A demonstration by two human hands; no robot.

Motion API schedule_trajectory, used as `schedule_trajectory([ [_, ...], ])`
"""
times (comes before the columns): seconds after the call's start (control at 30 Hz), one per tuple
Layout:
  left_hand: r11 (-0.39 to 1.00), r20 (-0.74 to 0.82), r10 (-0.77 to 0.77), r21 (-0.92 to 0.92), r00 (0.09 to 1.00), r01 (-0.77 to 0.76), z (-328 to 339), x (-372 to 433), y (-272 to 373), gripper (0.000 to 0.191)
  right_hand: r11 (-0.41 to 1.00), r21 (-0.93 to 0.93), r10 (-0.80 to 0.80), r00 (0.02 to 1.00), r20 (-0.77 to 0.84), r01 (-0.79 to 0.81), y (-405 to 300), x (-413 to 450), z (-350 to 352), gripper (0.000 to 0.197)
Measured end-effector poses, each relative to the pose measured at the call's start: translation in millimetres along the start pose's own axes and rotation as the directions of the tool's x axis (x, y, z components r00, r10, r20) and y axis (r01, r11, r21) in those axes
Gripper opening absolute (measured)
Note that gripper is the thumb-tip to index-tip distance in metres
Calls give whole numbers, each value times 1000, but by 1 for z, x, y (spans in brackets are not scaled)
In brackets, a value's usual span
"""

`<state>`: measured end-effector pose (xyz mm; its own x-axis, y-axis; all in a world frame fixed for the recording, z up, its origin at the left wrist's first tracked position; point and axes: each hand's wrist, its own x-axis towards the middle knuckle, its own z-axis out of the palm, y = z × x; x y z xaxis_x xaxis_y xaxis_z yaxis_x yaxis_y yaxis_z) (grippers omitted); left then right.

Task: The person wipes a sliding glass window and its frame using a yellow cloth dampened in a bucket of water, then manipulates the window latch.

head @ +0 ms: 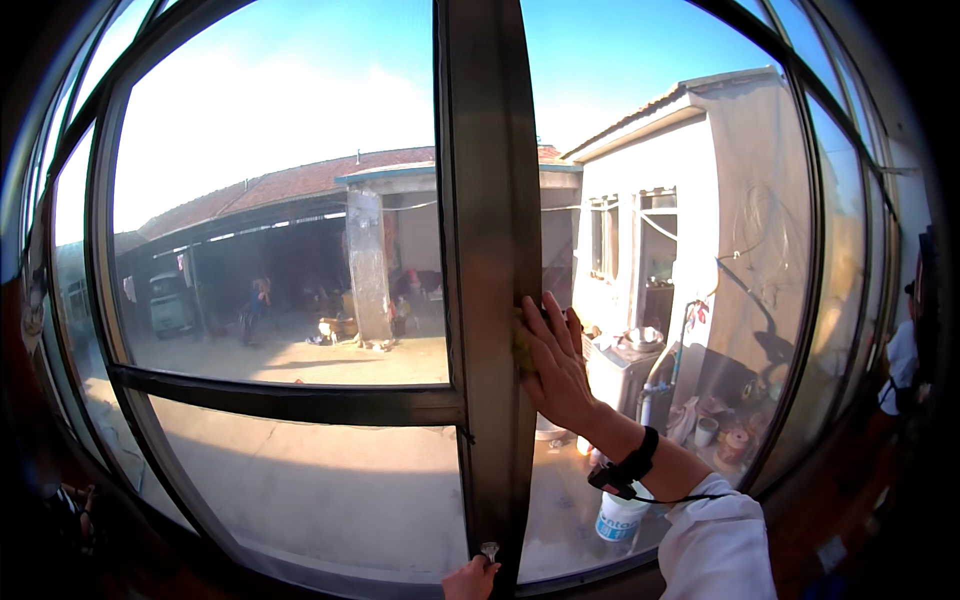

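Note:
My right hand lies flat along the right edge of a dark metal door stile, fingers pointing up. Under its palm a strip of yellow cleaning cloth or sponge shows, pressed to the frame; most of it is hidden. A black strap with a small device and a cable sits on the right wrist. Low at the bottom edge, my left hand grips a small shiny metal door handle on the same stile. Glass panes flank the stile.
A dark crossbar divides the left pane. Through the glass are a concrete yard, a white bucket, a washing machine and low buildings. A person stands at the far right; part of another person shows at lower left.

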<state>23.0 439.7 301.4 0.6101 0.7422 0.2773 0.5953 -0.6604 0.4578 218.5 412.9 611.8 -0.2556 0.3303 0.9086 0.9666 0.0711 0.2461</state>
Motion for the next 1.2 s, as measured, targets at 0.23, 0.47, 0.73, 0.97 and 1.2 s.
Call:
schedule_trajectory([
  [0.23,985,-119,-60,-167,991,39,17,0,-12,27,986,-156,-98,963,-250,60,33,131,-26,49],
  [0.47,981,-13,-121,-155,993,117,13,-1,1,29,827,-556,-163,914,-373,-80,100,327,-80,46],
  [0.73,990,-80,-108,-98,991,100,22,-8,-1,28,941,-336,-176,900,-399,35,76,408,-89,34],
  [0.97,987,-115,-53,-155,992,35,13,-3,8,26,953,-246,-283,809,-516,177,52,276,-30,46],
  [1.2,999,-62,-41,-3,997,41,9,1,-1,28,996,-77,-58,985,-162,46,-23,83,-5,61],
])
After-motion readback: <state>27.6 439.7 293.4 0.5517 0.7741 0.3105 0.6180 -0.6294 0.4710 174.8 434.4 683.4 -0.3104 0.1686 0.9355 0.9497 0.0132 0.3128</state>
